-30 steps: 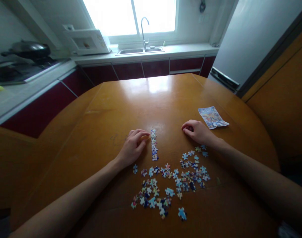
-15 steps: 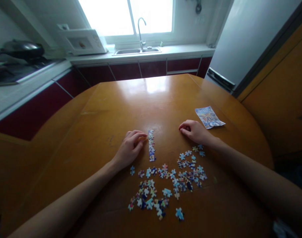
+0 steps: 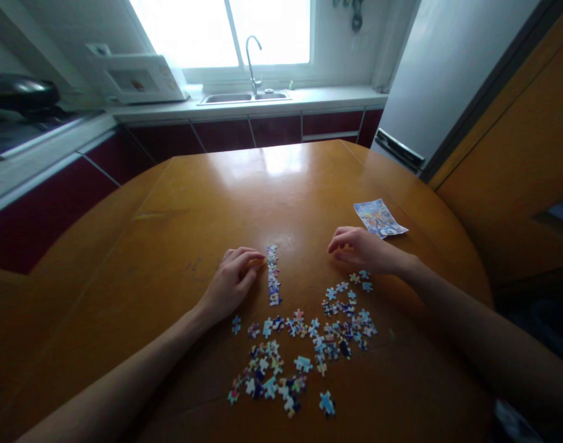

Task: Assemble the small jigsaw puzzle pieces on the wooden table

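Observation:
A short joined strip of puzzle pieces lies upright in the middle of the round wooden table. My left hand rests flat beside it, fingertips touching its upper left end, fingers stretched out and holding nothing. My right hand hovers just above the table to the right of the strip, fingers curled down, nothing visible in them. Several loose puzzle pieces are scattered nearer to me, below both hands. A printed picture sheet lies just beyond my right hand.
A kitchen counter with a sink and tap runs under the bright window. A white microwave sits at the left, a black pan on the stove. A grey fridge and wooden cabinet stand at the right.
My right hand has lifted slightly off the table, fingers curled. The camera has turned a little, shifting everything leftward. My left hand stays by the strip.

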`<state>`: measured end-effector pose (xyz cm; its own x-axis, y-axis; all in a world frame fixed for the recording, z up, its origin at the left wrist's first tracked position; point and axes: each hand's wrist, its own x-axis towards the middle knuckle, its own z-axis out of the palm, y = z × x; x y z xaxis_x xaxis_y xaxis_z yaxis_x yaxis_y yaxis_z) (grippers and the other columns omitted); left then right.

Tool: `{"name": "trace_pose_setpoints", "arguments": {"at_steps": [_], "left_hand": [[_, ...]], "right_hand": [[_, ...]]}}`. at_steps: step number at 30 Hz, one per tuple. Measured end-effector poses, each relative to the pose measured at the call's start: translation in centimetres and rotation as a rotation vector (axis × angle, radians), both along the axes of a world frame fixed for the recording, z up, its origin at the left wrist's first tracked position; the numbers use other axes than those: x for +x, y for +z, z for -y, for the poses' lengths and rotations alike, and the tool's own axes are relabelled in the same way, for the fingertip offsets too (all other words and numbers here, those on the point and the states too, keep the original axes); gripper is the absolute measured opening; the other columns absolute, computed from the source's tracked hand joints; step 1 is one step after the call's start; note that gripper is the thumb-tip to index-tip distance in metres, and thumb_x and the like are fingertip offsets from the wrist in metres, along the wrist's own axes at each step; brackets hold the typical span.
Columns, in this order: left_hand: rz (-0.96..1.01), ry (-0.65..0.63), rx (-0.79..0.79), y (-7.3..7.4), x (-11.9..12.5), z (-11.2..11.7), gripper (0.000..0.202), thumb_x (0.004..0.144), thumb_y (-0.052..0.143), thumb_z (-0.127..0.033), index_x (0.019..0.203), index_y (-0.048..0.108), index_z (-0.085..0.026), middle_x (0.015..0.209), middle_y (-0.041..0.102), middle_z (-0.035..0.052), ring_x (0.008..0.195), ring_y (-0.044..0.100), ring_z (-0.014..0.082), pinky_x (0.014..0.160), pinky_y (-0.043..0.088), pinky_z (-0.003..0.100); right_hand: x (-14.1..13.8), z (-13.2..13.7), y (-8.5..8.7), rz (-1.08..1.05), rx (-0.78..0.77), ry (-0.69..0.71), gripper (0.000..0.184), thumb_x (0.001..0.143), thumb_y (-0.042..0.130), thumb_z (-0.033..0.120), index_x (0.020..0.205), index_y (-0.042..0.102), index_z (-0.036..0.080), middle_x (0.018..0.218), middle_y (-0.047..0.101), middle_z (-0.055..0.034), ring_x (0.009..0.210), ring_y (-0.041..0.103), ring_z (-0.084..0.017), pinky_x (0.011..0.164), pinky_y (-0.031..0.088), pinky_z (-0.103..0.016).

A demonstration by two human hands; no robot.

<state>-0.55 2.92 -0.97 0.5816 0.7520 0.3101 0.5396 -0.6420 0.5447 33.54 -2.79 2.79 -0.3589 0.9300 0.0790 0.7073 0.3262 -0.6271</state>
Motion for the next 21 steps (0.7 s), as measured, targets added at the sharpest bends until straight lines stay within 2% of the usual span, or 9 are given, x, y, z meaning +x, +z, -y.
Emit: {"name": "trace_pose_setpoints", "arguments": {"at_steps": [2,6,14,18,21], "left_hand": [[-0.006,-0.002,0.000,0.0,0.0,-0.1,0.022,0.092,0.051,-0.017,0.109,0.065,-0.022,0.110,0.065,0.0056,0.106,0.053,0.0244,0.095,0.045,0.042],[-0.009,-0.001,0.008,0.0,-0.1,-0.1,0.021,0.093,0.050,-0.019,0.108,0.065,-0.021,0.109,0.065,0.0062,0.106,0.053,0.0244,0.094,0.045,0.041],[-0.008,-0.003,0.001,0.1,-0.2,-0.1,0.020,0.094,0.051,-0.020,0.107,0.065,-0.021,0.109,0.065,0.0058,0.106,0.054,0.0243,0.095,0.044,0.042],[-0.005,0.004,-0.002,0.2,-0.1,0.0,0.019,0.095,0.050,-0.023,0.107,0.065,-0.021,0.108,0.065,0.0057,0.105,0.054,0.0243,0.093,0.045,0.041],[-0.009,0.010,-0.008,0.3,-0.1,0.0,0.019,0.095,0.050,-0.024,0.106,0.066,-0.021,0.108,0.065,0.0058,0.105,0.054,0.0246,0.093,0.045,0.041]], "right_hand": [[0.0,1.0,1.6,0.055,-0.064,0.109,0.014,0.086,0.065,0.013,0.093,0.076,0.018,0.097,0.068,-0.0060,0.084,0.063,-0.016,0.078,0.048,-0.028],[-0.2,2.3,3.6,0.165,-0.162,0.168,0.017,0.085,0.063,0.007,0.088,0.076,0.016,0.096,0.070,-0.0067,0.084,0.064,-0.016,0.078,0.047,-0.028],[0.9,2.1,3.2,0.288,-0.196,0.147,0.019,0.080,0.061,0.005,0.086,0.076,0.016,0.094,0.072,-0.0066,0.082,0.065,-0.017,0.076,0.046,-0.027],[0.3,2.7,3.9,0.317,-0.308,0.201,0.019,0.080,0.064,0.007,0.089,0.078,0.018,0.092,0.074,-0.0065,0.083,0.066,-0.018,0.076,0.046,-0.027],[-0.4,3.3,4.2,0.314,-0.318,0.259,0.019,0.080,0.066,0.009,0.090,0.078,0.019,0.093,0.075,-0.0065,0.085,0.067,-0.019,0.076,0.046,-0.027]]}}
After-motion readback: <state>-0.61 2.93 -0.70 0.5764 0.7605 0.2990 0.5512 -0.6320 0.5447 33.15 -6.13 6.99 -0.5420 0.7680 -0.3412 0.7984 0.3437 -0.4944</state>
